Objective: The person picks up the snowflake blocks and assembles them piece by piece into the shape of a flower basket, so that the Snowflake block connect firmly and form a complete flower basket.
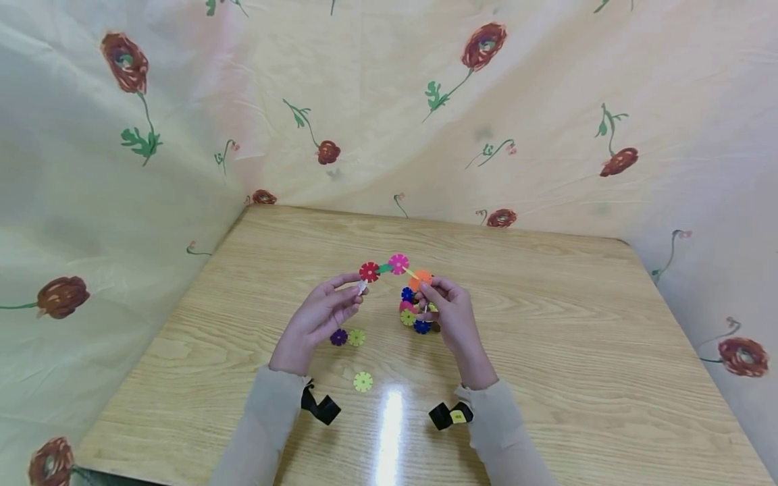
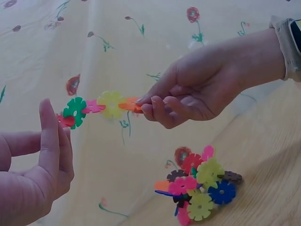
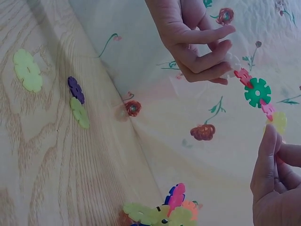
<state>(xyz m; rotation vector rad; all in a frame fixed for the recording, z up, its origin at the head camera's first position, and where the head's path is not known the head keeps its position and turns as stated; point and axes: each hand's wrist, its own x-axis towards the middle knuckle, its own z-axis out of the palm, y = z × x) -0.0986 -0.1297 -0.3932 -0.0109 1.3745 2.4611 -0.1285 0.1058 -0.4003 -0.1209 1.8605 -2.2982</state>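
Note:
A chain of notched plastic discs hangs in the air between both hands. From left to right it runs white disc (image 1: 362,287), red disc (image 1: 369,272), green disc (image 3: 257,92), pink disc (image 1: 398,264), yellow disc (image 2: 112,104) and orange disc (image 1: 421,279). My left hand (image 1: 321,312) pinches the white disc at one end. At the other end my right hand (image 1: 452,312) pinches the orange disc between thumb and finger. Below and beside the right hand, a cluster of joined discs (image 2: 201,212) in several colours rests on the table.
On the wooden table (image 1: 577,324) a purple disc (image 1: 338,337) lies beside a yellow-green disc (image 1: 356,337). Another yellow-green disc (image 1: 362,382) lies nearer the front, between the forearms. Flower-patterned cloth (image 1: 377,88) rises behind the table and at both sides.

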